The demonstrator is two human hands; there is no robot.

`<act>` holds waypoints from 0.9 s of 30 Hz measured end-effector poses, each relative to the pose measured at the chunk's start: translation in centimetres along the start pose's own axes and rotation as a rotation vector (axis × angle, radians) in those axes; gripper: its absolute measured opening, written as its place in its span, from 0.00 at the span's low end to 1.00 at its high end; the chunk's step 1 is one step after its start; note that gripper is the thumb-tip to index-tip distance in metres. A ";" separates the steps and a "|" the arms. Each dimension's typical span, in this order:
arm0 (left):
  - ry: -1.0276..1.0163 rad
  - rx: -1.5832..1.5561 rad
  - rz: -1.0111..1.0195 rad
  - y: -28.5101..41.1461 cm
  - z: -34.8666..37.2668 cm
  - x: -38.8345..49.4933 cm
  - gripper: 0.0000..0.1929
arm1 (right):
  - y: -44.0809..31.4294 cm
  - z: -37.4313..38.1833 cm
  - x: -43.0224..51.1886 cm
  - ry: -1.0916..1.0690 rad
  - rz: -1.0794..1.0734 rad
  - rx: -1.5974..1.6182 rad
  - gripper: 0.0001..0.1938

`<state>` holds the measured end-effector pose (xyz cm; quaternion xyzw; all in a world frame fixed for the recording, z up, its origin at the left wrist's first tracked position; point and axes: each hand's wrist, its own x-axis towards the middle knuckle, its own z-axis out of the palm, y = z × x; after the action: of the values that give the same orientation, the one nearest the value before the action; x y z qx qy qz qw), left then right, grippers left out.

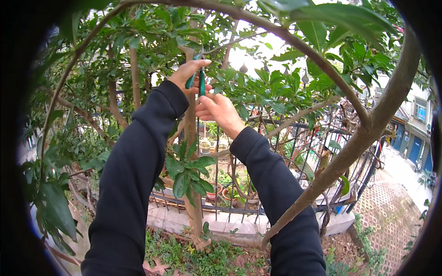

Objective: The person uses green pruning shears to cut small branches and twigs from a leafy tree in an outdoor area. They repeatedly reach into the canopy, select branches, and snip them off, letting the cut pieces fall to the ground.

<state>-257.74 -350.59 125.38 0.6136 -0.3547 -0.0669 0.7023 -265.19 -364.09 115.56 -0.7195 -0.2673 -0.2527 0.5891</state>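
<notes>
My left hand (188, 74) is raised ahead of me, wrapped around pruning shears with green handles (202, 82). Their blades (202, 51) point upward, beside the end of a thin branch (234, 41) that runs up to the right. Whether the blades touch that branch cannot be told. Just below, my right hand (222, 112) has its fingers bent, the fingertips close to the lower end of one handle. Contact there, or anything small between those fingers, is not clear. Behind both hands stands a tree trunk (191, 127).
A thick forked limb (321, 172) crosses close by on the right, and a curved branch (304, 45) arches overhead. Black metal fence bars (243, 198) rise from a low concrete kerb (238, 224). Potted plants (229, 194) stand behind them. Right of it lies a paved path (390, 207).
</notes>
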 end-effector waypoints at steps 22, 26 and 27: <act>-0.191 -0.270 -0.077 -1.9 -0.5 0.3 0.08 | 3.0 -1.2 3.0 0.125 -0.047 -0.615 0.19; -0.127 -0.244 -0.102 -1.8 -0.4 -0.1 0.08 | 1.8 -2.5 3.1 0.026 -0.055 -0.692 0.20; -0.119 -0.227 -0.096 -1.6 -0.3 -0.4 0.08 | 1.2 -2.7 3.0 0.093 -0.044 -0.758 0.21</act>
<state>-257.30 -350.50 123.72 0.5415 -0.3562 -0.1766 0.7408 -262.29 -366.72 117.23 -0.8682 -0.1434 -0.3785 0.2873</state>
